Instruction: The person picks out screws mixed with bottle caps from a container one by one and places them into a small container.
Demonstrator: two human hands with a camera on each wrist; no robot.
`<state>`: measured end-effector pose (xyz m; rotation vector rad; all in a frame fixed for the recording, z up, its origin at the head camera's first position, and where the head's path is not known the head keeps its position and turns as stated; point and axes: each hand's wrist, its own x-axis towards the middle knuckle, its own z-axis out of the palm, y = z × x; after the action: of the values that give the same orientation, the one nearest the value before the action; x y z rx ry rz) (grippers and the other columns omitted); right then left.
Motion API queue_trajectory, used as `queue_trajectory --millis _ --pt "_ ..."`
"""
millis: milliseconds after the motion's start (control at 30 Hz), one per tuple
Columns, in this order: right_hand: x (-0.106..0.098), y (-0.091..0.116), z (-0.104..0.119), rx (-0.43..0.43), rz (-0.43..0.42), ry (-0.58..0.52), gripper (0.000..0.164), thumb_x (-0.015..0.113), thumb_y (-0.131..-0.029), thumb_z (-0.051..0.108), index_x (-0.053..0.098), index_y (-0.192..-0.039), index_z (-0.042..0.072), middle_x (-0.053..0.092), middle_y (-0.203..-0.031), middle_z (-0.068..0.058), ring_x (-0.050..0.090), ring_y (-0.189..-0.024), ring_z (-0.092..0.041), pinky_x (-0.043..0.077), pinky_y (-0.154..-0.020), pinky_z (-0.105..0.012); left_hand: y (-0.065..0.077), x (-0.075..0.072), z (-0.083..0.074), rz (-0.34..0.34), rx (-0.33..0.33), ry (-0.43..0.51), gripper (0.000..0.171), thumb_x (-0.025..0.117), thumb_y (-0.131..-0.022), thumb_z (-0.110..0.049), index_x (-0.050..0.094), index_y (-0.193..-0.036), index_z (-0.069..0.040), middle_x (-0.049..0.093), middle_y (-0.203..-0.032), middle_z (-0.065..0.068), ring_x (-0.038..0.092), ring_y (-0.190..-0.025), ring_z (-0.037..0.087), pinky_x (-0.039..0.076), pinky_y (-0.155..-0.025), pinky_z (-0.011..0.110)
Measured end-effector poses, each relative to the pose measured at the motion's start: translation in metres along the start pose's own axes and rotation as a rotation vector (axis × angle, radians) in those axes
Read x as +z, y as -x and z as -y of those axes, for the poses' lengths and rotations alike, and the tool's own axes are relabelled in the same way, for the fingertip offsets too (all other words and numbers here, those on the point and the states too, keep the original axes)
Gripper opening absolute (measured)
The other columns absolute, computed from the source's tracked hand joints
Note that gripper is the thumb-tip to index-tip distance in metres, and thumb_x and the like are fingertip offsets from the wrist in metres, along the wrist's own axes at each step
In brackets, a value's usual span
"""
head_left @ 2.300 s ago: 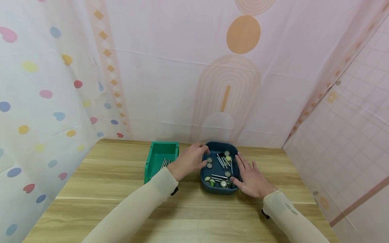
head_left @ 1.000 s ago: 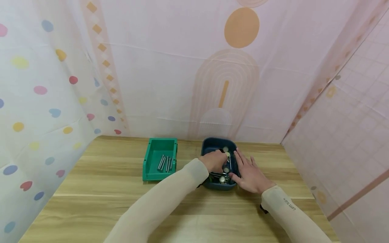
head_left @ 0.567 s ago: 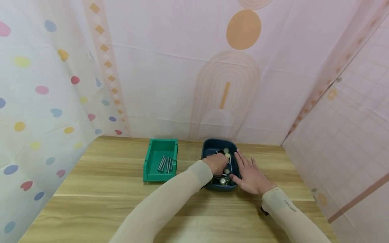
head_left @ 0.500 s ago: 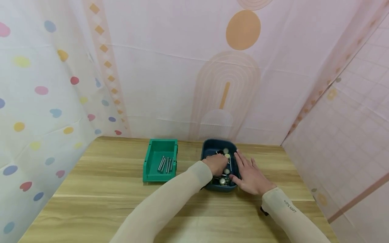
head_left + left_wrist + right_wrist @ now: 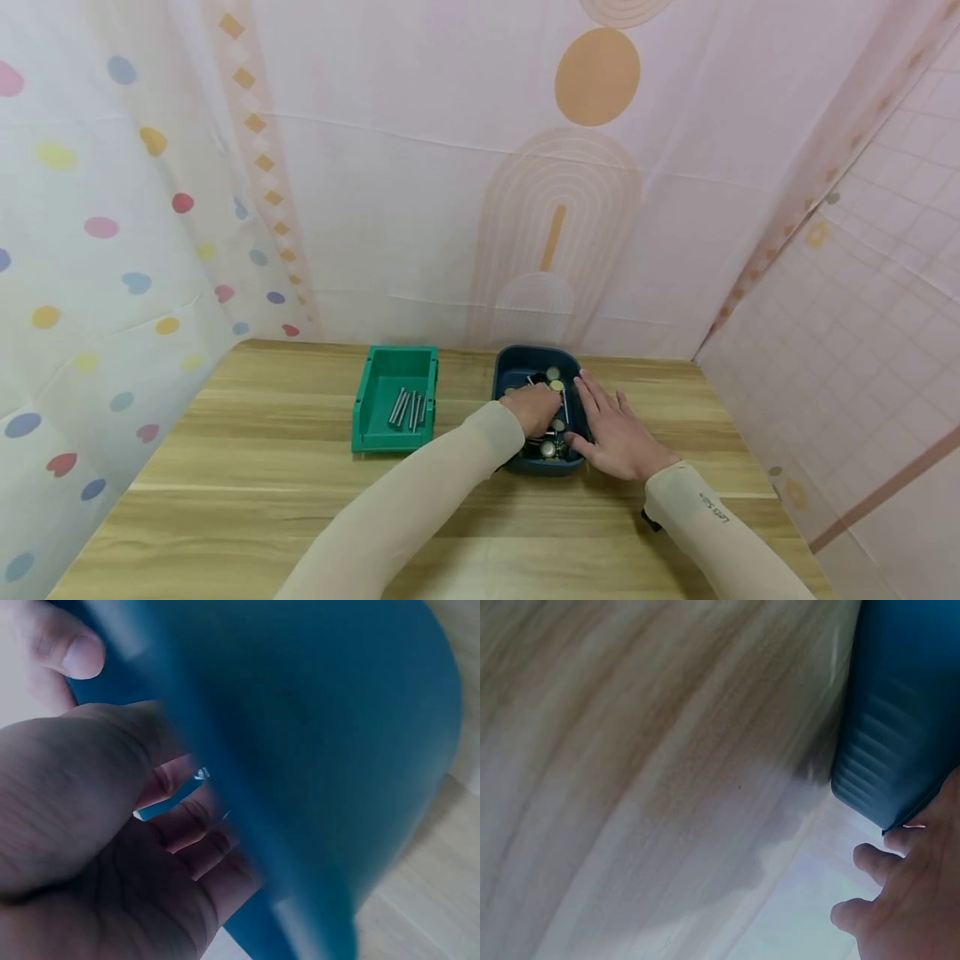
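My left hand (image 5: pixel 532 408) reaches down into a dark blue tray (image 5: pixel 542 469), fingers curled. In the left wrist view a slim metal bolt (image 5: pixel 171 802), threaded at one end and tinted blue by reflection, lies across its curled fingers; the tray wall hides part of that hand. Round, cap-like metal pieces (image 5: pixel 549 449) and more bolts lie in the tray around the hand. My right hand (image 5: pixel 618 433) rests on the tray's right rim with its fingers stretched out and its thumb at the near inner side. In the right wrist view those fingers spread beside the tray's outer wall.
A green open-fronted bin (image 5: pixel 386 379) stands to the left of the tray with several long bolts (image 5: pixel 401 408) in it. Both containers sit near the back of a wood-grain table (image 5: pixel 247 467). Patterned cloth (image 5: pixel 420 208) hangs behind the table and on both sides.
My left hand has moved right from between the bin and the tray, down into the tray, its fingers now curled. The right hand has stayed at the rim.
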<state>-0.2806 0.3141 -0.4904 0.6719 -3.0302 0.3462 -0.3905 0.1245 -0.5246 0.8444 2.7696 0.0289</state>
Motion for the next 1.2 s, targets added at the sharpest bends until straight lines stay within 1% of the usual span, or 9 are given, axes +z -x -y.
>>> queue_trajectory --millis 133,233,567,700,800,867,1033,1100,1200 --pt "0.001 -0.001 0.0 0.0 0.009 0.002 0.097 0.06 -0.119 0.053 0.012 -0.186 0.001 0.006 -0.197 -0.02 0.022 -0.182 -0.045 0.018 -0.141 -0.081 -0.019 0.015 0.008 0.014 0.029 -0.003 0.016 0.076 -0.114 -0.016 0.084 -0.126 -0.021 0.084 -0.132 0.008 0.084 -0.11 0.025 0.07 -0.102 0.06" --pt "0.001 -0.001 -0.001 0.001 0.008 0.0 0.097 0.06 -0.119 0.052 0.012 -0.186 0.001 0.006 -0.197 -0.02 0.021 -0.182 -0.045 0.018 -0.141 -0.081 -0.021 0.016 0.009 0.014 0.038 -0.005 0.014 0.076 -0.114 -0.018 0.084 -0.125 -0.023 0.084 -0.13 0.007 0.083 -0.108 0.024 0.071 -0.101 0.057" --pt "0.0 -0.001 0.001 0.003 -0.004 -0.008 0.097 0.061 -0.119 0.051 0.013 -0.186 0.001 0.008 -0.197 -0.02 0.022 -0.182 -0.046 0.018 -0.141 -0.081 0.066 -0.049 -0.017 0.002 0.025 0.005 0.011 0.076 -0.114 -0.012 0.085 -0.118 -0.017 0.086 -0.115 0.005 0.083 -0.102 0.019 0.069 -0.104 0.047" --pt "0.001 0.0 0.001 0.01 -0.01 0.0 0.097 0.061 -0.119 0.052 0.014 -0.186 0.002 0.009 -0.197 -0.02 0.022 -0.181 -0.047 0.016 -0.142 -0.081 0.086 -0.067 -0.02 0.019 0.019 0.034 0.012 0.073 -0.115 -0.012 0.084 -0.113 -0.015 0.083 -0.104 0.002 0.077 -0.09 0.015 0.067 -0.092 0.038" --pt "0.002 0.001 0.001 0.009 -0.021 0.009 0.096 0.061 -0.119 0.053 0.015 -0.186 0.001 0.01 -0.197 -0.02 0.024 -0.18 -0.049 0.015 -0.142 -0.081 0.087 -0.07 -0.017 0.017 0.033 0.062 0.012 0.073 -0.115 -0.012 0.081 -0.106 -0.014 0.077 -0.093 0.0 0.069 -0.079 0.014 0.06 -0.079 0.033" --pt "0.003 0.001 0.001 0.007 -0.033 0.015 0.095 0.06 -0.119 0.053 0.017 -0.186 0.001 0.012 -0.197 -0.021 0.024 -0.18 -0.049 0.015 -0.142 -0.081 0.073 -0.058 -0.008 -0.006 0.05 0.072 0.015 0.074 -0.114 -0.011 0.077 -0.1 -0.016 0.07 -0.086 -0.002 0.063 -0.073 0.013 0.054 -0.073 0.032" --pt "0.004 0.002 0.001 -0.001 -0.071 0.035 0.093 0.06 -0.119 0.054 0.021 -0.185 0.001 0.016 -0.196 -0.021 0.022 -0.182 -0.047 0.014 -0.143 -0.08 0.066 -0.054 0.001 -0.035 0.056 0.14 0.028 0.077 -0.11 -0.008 0.063 -0.086 -0.015 0.051 -0.075 -0.003 0.051 -0.067 0.015 0.047 -0.068 0.034" --pt "0.005 0.002 0.0 -0.006 -0.083 0.043 0.093 0.059 -0.119 0.055 0.022 -0.185 0.001 0.018 -0.196 -0.02 0.021 -0.182 -0.046 0.013 -0.143 -0.08 0.072 -0.06 0.002 -0.047 0.06 0.167 0.029 0.078 -0.11 -0.01 0.064 -0.085 -0.014 0.052 -0.074 -0.003 0.051 -0.067 0.015 0.048 -0.069 0.034" --pt "0.006 0.002 0.0 -0.016 -0.099 0.06 0.092 0.059 -0.119 0.056 0.024 -0.184 0.001 0.019 -0.196 -0.019 0.022 -0.182 -0.045 0.013 -0.143 -0.08 0.061 -0.049 0.011 -0.102 0.083 0.176 0.02 0.08 -0.108 -0.009 0.069 -0.091 -0.014 0.062 -0.08 -0.003 0.056 -0.071 0.014 0.054 -0.072 0.036"
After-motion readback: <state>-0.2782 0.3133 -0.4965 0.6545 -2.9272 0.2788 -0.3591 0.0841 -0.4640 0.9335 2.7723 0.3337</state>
